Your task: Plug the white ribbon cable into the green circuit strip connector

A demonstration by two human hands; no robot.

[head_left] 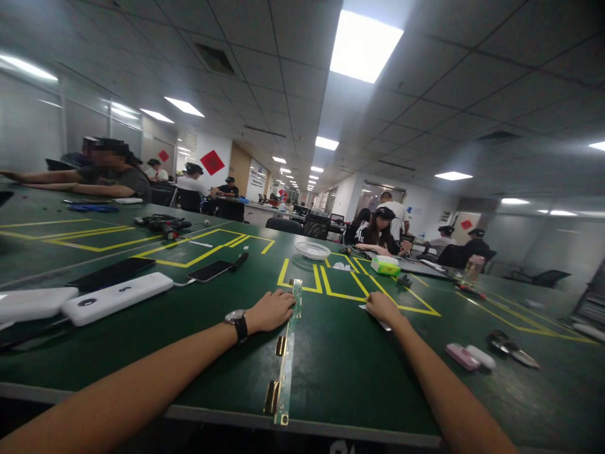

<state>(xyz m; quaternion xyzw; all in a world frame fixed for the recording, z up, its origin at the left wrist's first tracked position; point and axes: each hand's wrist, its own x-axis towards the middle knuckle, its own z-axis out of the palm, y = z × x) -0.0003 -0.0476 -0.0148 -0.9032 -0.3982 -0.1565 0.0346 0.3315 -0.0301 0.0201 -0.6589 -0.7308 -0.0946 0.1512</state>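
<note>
Lengthwise, in the head view, a narrow circuit board (289, 359) lies on the green worktop (350, 378) almost along a six-to-twelve line, its far end leaning slightly toward one o'clock and its near end at the worktop's front edge. Two dark, gold-edged tabs (271, 397) stick out from its nine o'clock side.

The person's left hand (271, 310) is the nearer one: its fingertips meet the board near the far end, which sits at about three o'clock from that hand, while the rest runs down toward five and six. The fingers are bent and close together; whether they pinch the board or merely rest on it cannot be told.

The right hand (382, 308) is well apart from the board, which lies from nine round to eight o'clock of it. That hand is curled over a white slip (378, 320), partly covering it; its fingertips are hidden, so any grip cannot be told. A white basket (312, 251) stands farther off, about twelve o'clock from the board.
</note>
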